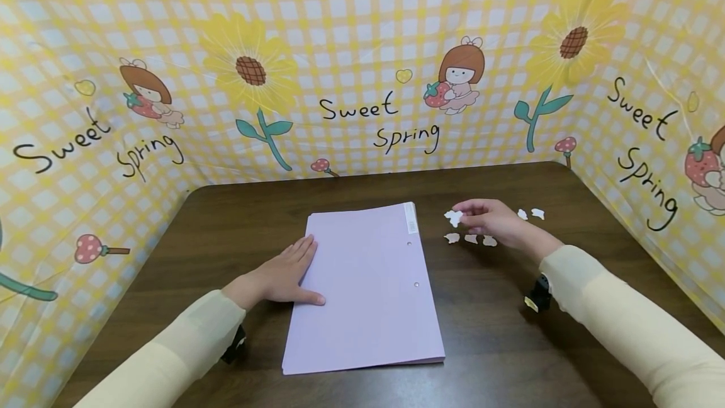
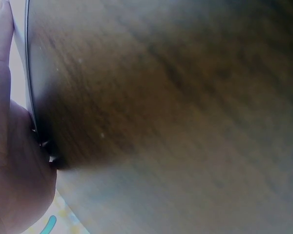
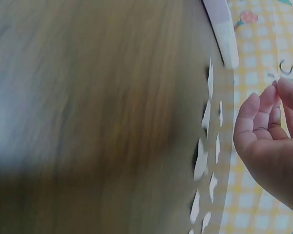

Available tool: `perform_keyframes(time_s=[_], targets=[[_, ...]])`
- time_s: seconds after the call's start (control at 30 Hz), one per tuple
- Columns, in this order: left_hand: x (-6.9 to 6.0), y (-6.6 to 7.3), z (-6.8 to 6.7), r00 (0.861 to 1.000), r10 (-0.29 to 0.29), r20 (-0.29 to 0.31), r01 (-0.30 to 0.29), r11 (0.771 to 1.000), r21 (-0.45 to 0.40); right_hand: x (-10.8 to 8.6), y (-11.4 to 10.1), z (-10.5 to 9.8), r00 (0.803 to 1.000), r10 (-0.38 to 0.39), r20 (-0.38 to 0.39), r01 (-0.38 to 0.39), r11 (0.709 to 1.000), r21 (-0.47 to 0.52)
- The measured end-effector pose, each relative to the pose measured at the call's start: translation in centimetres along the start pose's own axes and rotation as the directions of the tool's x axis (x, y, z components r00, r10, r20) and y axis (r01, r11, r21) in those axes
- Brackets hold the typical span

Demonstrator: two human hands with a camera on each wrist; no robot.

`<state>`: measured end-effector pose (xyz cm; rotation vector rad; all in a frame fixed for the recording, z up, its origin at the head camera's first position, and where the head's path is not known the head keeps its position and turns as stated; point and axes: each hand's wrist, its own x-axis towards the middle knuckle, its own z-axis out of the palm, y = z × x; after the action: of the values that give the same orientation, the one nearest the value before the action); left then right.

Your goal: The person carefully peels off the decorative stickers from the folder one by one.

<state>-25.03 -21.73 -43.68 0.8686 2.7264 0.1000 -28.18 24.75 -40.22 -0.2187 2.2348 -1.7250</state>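
Note:
A pale purple folder (image 1: 362, 288) lies closed on the table, with a white label and two round holes along its right side. My left hand (image 1: 286, 272) rests on its left edge, fingers straight and thumb spread. In the left wrist view part of that hand (image 2: 14, 161) shows beside the folder's edge. Right of the folder, my right hand (image 1: 489, 219) pinches a small white torn paper scrap (image 1: 454, 218) between thumb and fingers. Other scraps (image 1: 471, 239) lie below and behind this hand. From the right wrist, the pinching hand (image 3: 268, 141) appears beyond rows of scraps (image 3: 200, 161).
A dark brown wooden table (image 1: 238, 351) bears everything. Yellow checked cloth (image 1: 362, 49) with flowers and lettering rises at its back and sides. Two more scraps (image 1: 537, 213) lie at the right rear. A black wrist device (image 1: 538, 294) hangs under the right sleeve.

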Motion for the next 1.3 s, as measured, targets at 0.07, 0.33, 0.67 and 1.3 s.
perform_keyframes(time_s=[0.07,0.33,0.67,1.3], targets=[[0.0,0.0,0.0,1.000,-0.001,0.002,0.001,1.000,0.000,-0.4,0.3,-0.8,1.000,0.005,0.008,-0.005,1.000,0.009],[-0.1,0.4,-0.4,1.000,0.004,0.009,-0.004,1.000,-0.017,-2.2,1.5,-3.9,1.000,0.023,-0.012,-0.023,1.000,0.019],[-0.4,0.8,-1.0,1.000,-0.008,0.026,0.008,1.000,0.001,-4.9,3.2,-8.0,0.997,0.050,-0.051,-0.047,0.997,0.064],[-0.4,0.7,-0.7,1.000,0.000,0.012,0.001,1.000,-0.017,-7.1,5.3,-12.2,0.986,0.117,-0.120,-0.120,0.993,-0.016]])
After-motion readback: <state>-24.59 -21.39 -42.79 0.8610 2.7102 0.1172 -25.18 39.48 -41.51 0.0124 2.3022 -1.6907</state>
